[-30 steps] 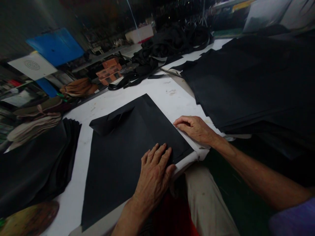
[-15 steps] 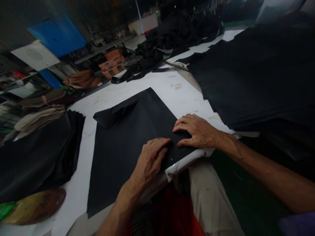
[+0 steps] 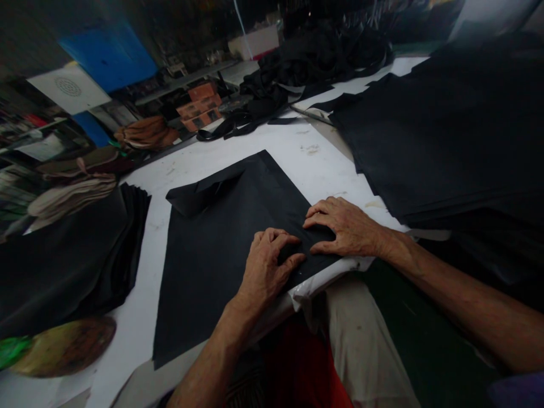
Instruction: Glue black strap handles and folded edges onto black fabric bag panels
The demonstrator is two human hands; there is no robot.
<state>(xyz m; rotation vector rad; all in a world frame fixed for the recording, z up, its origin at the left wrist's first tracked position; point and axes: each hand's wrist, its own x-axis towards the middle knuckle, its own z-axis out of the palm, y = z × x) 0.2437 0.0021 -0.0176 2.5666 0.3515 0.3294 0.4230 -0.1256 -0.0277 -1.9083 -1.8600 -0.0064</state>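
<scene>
head view: left hand (image 3: 267, 263) and right hand (image 3: 344, 226) pinch black cloth (image 3: 212, 249) on counter (image 3: 297, 158), grip closed, mid-fold; next wants a firm crease.

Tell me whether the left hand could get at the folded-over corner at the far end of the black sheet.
Probably yes. The left hand rests on the black sheet, and only flat fabric lies between it and the folded corner; nothing stands in the way.
</scene>
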